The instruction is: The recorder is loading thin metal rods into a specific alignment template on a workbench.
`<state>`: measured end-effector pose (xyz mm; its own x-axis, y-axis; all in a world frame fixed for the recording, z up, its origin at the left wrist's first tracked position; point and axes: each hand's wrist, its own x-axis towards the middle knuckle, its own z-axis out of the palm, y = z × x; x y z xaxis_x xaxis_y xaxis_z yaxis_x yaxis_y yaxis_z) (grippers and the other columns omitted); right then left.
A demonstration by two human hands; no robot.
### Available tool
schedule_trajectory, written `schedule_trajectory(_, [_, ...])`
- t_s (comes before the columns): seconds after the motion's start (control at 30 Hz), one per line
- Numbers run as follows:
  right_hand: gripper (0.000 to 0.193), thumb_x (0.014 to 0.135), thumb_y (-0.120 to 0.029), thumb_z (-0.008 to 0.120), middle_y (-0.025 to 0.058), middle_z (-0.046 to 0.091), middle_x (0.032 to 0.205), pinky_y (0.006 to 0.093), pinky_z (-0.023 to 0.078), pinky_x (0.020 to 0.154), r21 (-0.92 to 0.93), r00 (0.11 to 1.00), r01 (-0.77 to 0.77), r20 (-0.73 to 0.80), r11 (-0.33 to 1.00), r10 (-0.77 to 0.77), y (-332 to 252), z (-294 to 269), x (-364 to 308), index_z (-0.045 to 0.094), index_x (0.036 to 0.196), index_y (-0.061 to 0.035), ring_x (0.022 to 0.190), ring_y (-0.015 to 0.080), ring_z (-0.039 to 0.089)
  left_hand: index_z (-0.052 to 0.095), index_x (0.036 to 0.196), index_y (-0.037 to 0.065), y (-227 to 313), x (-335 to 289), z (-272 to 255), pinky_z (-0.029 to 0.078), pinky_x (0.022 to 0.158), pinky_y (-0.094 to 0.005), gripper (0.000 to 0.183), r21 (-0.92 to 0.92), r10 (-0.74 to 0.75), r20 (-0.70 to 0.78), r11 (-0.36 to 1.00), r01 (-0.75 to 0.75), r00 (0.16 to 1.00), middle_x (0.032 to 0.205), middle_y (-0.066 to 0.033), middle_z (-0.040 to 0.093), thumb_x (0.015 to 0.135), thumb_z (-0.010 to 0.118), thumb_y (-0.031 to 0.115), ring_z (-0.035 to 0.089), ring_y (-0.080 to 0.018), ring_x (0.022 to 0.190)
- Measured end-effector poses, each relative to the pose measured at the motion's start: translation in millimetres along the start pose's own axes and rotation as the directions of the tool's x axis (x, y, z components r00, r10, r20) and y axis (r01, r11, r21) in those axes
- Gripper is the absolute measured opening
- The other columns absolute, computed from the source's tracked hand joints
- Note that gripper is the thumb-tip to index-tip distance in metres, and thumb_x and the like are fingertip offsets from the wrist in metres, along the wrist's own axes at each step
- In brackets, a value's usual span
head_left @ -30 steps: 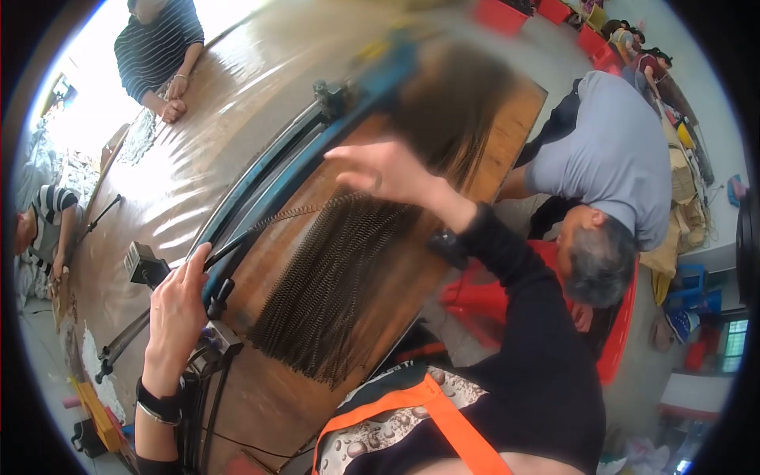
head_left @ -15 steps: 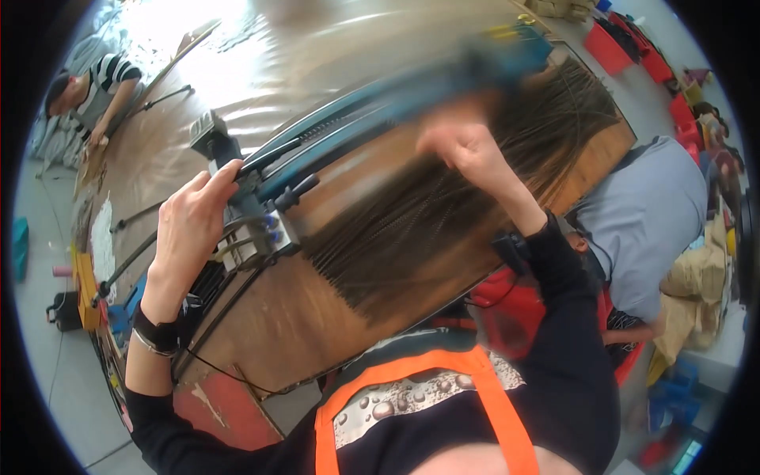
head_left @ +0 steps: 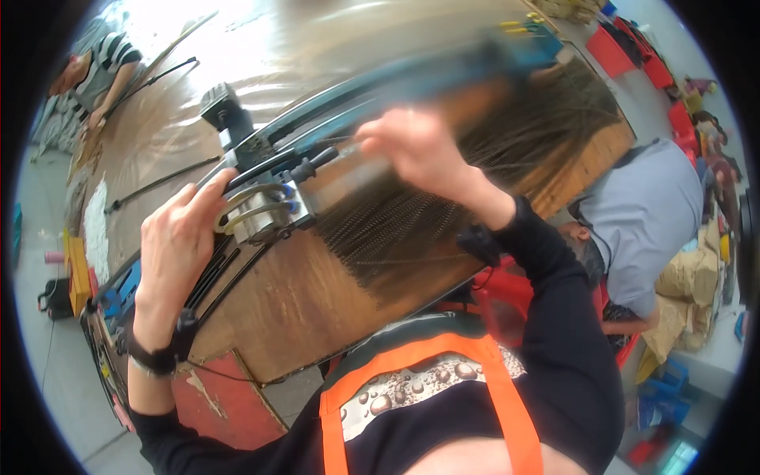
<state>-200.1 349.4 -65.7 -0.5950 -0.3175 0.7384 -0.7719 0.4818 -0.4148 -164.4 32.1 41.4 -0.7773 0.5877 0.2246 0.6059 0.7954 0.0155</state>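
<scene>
My left hand is closed round a slim black tube, which lies across a metal clamping device. The device has a pale block with blue air fittings, bent hoses and a dark handle. My right hand, smeared by motion, has its fingers pinched together to the right of the tube's end. A thin strand seems to run between them; what the fingers hold is too blurred to name. Beyond the hands runs a long blue machine rail. Below my right hand lies a broad bundle of long dark ridged strands.
The brown wooden table bears it all. A person in grey bends close at the right, another in stripes sits far left. Red bins stand far right. Black rods lie by the table's left side.
My right hand has moved left, closer to my left hand and the tube's end. My left hand sits slightly lower and to the left; the black tube is tilted a little differently.
</scene>
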Motion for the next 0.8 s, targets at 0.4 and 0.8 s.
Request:
schedule_trajectory(0.4, [0.029,0.077,-0.023,0.079,0.0007,0.055,0.064,0.0278,0.05,0.052,-0.263,0.983,0.132,-0.087,0.956,-0.16,23,-12,-9,0.071,0.103,-0.0135,0.059,0.0144,0.058,0.061,0.129,0.012,24,-14,1,0.045,0.06,-0.0405,0.047,0.021,-0.039,-0.074,0.999,0.04,0.997,0.074,-0.0106,0.048,0.084,0.06,-0.002,0.053,-0.0283,0.066])
schedule_trajectory(0.8, [0.02,0.086,-0.026,0.072,0.0007,0.057,0.061,0.0277,0.049,0.05,-0.112,0.968,0.208,-0.116,0.972,-0.221,5,2,-10,0.072,0.1,-0.0127,0.053,0.0133,0.058,0.061,0.131,0.015,36,1,16,0.044,0.058,-0.0392,0.05,-0.027,0.057,-0.099,0.998,-0.06,0.993,0.073,-0.0101,0.045,0.084,0.059,-0.004,0.052,-0.0256,0.064])
